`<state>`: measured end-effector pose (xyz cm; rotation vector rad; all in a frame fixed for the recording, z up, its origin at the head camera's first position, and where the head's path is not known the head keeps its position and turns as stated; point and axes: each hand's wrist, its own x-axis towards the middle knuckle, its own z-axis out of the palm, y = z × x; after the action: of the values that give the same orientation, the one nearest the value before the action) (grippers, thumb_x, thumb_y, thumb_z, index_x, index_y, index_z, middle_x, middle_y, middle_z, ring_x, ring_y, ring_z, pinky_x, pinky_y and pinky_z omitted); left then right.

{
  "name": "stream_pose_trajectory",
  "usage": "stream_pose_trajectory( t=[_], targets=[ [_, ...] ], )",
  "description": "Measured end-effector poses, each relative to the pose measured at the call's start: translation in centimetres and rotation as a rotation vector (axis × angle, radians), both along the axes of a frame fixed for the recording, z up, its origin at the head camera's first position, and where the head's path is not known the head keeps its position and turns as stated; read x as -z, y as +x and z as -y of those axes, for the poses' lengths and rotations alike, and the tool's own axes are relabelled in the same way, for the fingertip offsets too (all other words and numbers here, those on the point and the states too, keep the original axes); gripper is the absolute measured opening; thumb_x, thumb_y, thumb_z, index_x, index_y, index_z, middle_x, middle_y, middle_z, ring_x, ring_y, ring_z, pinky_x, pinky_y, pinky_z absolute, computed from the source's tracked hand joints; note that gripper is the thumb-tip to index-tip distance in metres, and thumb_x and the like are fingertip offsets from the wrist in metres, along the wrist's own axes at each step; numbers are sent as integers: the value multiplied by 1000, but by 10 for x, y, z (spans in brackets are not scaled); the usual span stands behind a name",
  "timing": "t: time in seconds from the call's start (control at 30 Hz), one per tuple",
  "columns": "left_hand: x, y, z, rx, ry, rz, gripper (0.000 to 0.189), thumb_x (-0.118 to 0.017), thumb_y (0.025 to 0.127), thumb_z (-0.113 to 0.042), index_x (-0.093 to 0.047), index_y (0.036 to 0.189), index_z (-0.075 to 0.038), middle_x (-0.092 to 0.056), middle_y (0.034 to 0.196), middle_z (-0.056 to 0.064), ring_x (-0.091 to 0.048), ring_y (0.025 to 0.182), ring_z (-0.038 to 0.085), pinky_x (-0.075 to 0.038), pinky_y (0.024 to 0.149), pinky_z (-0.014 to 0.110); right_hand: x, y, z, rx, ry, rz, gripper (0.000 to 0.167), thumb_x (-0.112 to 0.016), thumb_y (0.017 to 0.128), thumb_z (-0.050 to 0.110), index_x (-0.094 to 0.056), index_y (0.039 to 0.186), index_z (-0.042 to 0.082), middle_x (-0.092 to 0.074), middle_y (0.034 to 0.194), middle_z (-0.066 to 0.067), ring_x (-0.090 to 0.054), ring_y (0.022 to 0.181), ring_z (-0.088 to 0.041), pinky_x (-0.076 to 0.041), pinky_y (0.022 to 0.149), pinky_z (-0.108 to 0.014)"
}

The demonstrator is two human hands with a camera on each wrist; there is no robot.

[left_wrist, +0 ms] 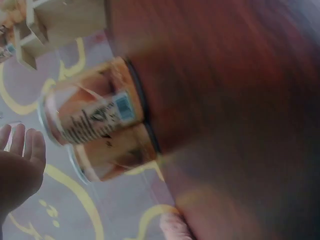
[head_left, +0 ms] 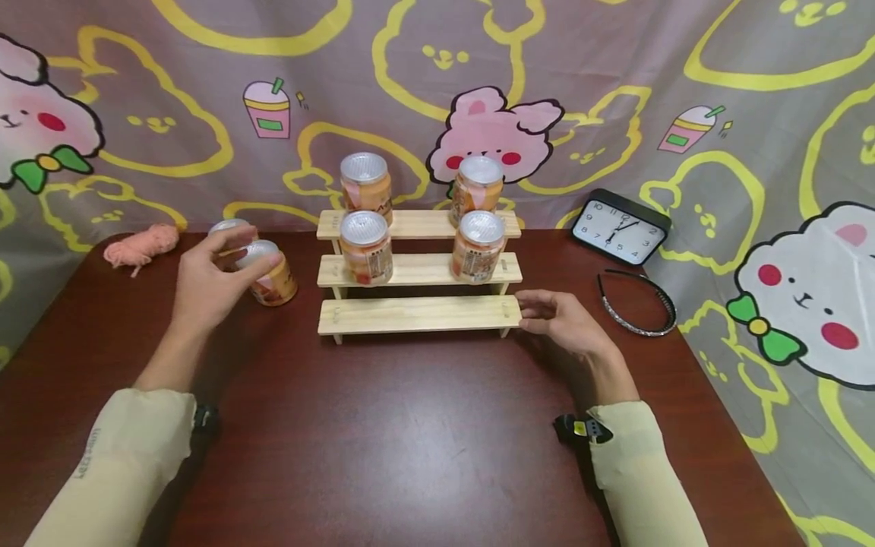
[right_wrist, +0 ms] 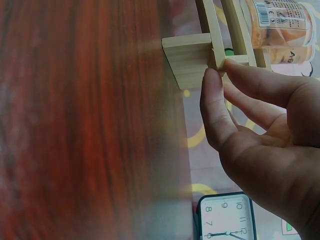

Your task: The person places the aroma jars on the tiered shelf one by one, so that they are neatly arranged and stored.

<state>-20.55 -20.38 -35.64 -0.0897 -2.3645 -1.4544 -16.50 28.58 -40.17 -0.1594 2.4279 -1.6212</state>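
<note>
A three-step wooden shelf (head_left: 418, 314) stands on the table, its lowest step bare. Two cans with silver lids and peach-coloured labels sit on the top step and two on the middle step. At its right end, my right hand (head_left: 567, 323) pinches the tip of the lowest board (right_wrist: 216, 37) between thumb and fingers. To the left, my left hand (head_left: 205, 285) is spread beside the lid of a similar can (head_left: 276, 282); the left wrist view shows a gap between fingers and can. A second can (left_wrist: 120, 156) stands right behind it, partly hidden by the hand.
Pink yarn (head_left: 142, 247) lies at the table's far left. A black-framed clock (head_left: 618, 228) and a sparkly headband (head_left: 639, 328) lie at the right. A patterned cloth (head_left: 581, 45) hangs behind the brown table (head_left: 410, 433).
</note>
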Motion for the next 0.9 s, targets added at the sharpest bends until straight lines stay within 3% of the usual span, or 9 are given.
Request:
stream_pose_trajectory(
  t=[0.27, 0.5, 0.6, 0.73, 0.8, 0.9],
  targets=[
    [5, -1, 12, -67, -152, 7, 56, -86, 83, -25, -67, 130, -3, -67, 122, 19, -57, 83, -8, -42, 72, 8, 0, 0, 1, -5, 1, 5, 48, -66, 93, -7, -51, 139, -13, -60, 129, -31, -60, 115, -35, -54, 82, -21],
    [8, -6, 16, -41, -211, 57, 61, -86, 82, -24, -63, 133, 1, -66, 123, 23, -52, 84, -13, -39, 71, 7, 0, -1, 1, -1, -7, 1, 48, -66, 93, -8, -51, 139, -13, -59, 130, -31, -59, 115, -34, -54, 83, -21],
    [9, -7, 17, -52, -257, 68, 63, -87, 81, -25, -63, 132, 1, -66, 121, 24, -56, 86, -4, -39, 70, 10, -1, -2, 1, 0, -7, 2, 48, -66, 93, -8, -51, 139, -13, -59, 130, -31, -59, 115, -33, -54, 83, -21],
    [8, -8, 18, -65, -330, 86, 65, -87, 81, -29, -62, 133, 2, -67, 117, 28, -60, 93, 24, -39, 70, 23, -1, -1, 1, -3, -7, 5, 48, -66, 93, -8, -51, 138, -13, -58, 130, -31, -59, 114, -33, -54, 82, -21],
    [8, -9, 18, -49, -348, 102, 67, -87, 81, -30, -62, 134, 2, -66, 117, 30, -59, 97, 35, -39, 72, 31, -1, -1, 0, -3, -6, 3, 49, -66, 93, -8, -51, 139, -14, -58, 130, -31, -59, 114, -32, -54, 82, -21],
    [9, -10, 18, -11, -363, 127, 68, -88, 81, -28, -61, 135, 4, -64, 121, 32, -57, 103, 42, -42, 79, 42, -1, -1, 0, -1, -4, 2, 49, -66, 93, -8, -51, 139, -14, -59, 130, -32, -60, 113, -31, -54, 82, -21]
  ],
)
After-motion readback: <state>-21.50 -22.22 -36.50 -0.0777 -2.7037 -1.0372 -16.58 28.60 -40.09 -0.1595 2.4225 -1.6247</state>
